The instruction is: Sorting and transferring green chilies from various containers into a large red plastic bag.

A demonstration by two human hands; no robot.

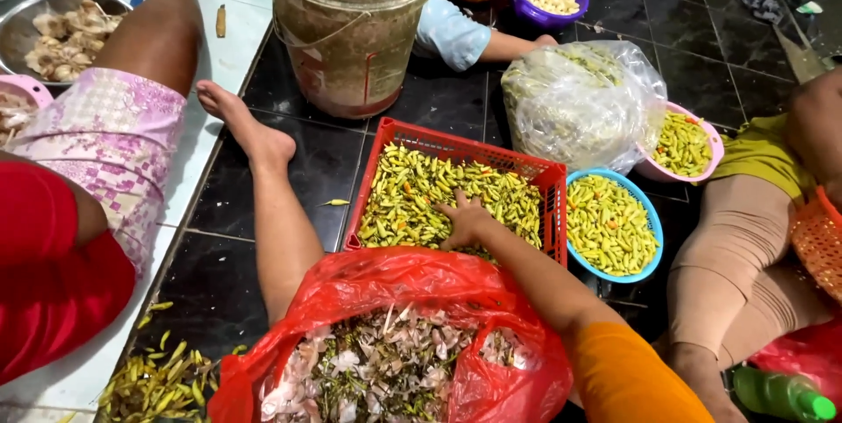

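Observation:
My right hand [465,221] reaches from an orange sleeve into a red plastic crate [474,149] and rests palm down on a heap of small green-yellow chilies [412,195], fingers spread among them. Whether it has picked any up is not visible. My left hand is out of view. Right below the crate, a red plastic bag [395,278] lies open, holding pale skins and green stems. A bare leg [281,230] stretches along the crate's left side.
A blue bowl [653,230] and a pink bowl [715,146] of chilies, a clear bag [579,103], a big bucket [351,46] and a purple bowl [526,3] surround the crate. Other people sit left and right. Chili stems [158,379] lie at bottom left, a green bottle [781,395] at bottom right.

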